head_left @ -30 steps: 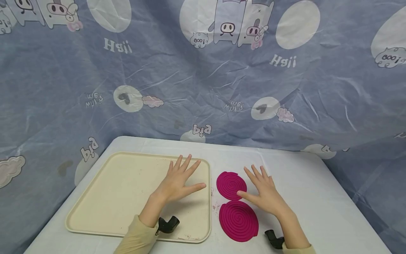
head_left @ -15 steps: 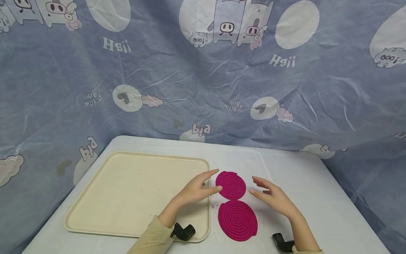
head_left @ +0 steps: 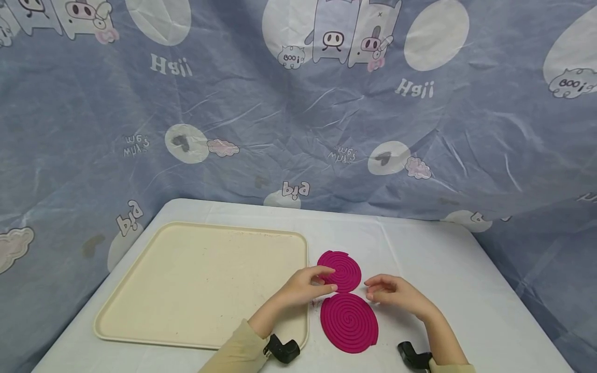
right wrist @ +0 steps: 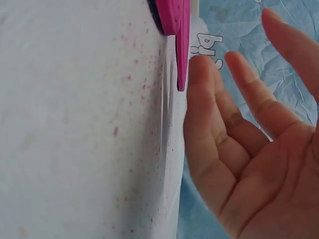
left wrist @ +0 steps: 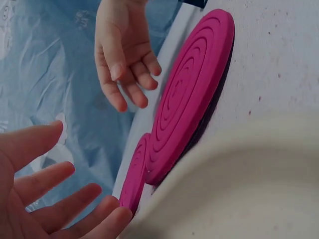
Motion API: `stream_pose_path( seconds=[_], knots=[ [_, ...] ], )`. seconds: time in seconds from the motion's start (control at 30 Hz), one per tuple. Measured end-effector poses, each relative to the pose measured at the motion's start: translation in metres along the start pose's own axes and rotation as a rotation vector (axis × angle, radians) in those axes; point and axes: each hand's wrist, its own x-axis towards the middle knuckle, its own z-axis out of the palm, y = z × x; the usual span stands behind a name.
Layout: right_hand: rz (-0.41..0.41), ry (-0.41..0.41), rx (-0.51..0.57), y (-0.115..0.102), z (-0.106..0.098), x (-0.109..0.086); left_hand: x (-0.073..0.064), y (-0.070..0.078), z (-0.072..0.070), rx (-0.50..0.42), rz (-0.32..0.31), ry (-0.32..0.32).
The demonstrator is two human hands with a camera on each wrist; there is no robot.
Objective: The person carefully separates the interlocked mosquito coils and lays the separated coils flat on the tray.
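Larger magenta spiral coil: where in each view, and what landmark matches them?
Head: larger spiral coil low, right of centre, beyond the cream tray's right edge.
Left wrist: larger spiral coil, upper middle, seen at a slant.
Right wrist: larger spiral coil, cut off at the top edge.
Shared landmark: the right hand, visible in all three.

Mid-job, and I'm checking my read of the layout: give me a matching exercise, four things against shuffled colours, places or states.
1. Tray
2. Far spiral disc
3. Near spiral disc
4. Backdrop

A. Magenta, unobstructed in the head view
B. Blue-grey, with cartoon prints
C. Cream, left of both discs
D. Magenta, partly hidden by the left grip in the head view

Right pairs: 1-C, 2-D, 3-A, 4-B
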Motion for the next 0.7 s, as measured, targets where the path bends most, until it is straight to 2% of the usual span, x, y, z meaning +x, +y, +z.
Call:
stream_pose_path(
  seconds=[0.2, 0.37, 0.53, 0.7],
  knots=[
    [-0.047, -0.054, 0.062, 0.013, 0.002, 0.003, -0.001, 0.001, 0.007, 0.006, -0.043, 0.004],
    [-0.088, -0.085, 0.083, 0.016, 0.006, 0.006, -0.001, 0.002, 0.016, 0.082, -0.041, 0.005],
    [-0.091, -0.065, 0.064, 0.015, 0.01, 0.008, -0.001, 0.003, 0.023, 0.2, -0.024, 0.01],
    [-0.056, -0.037, 0.052, 0.013, 0.012, 0.01, 0.002, 0.005, 0.028, 0.215, -0.031, 0.001]
  ],
)
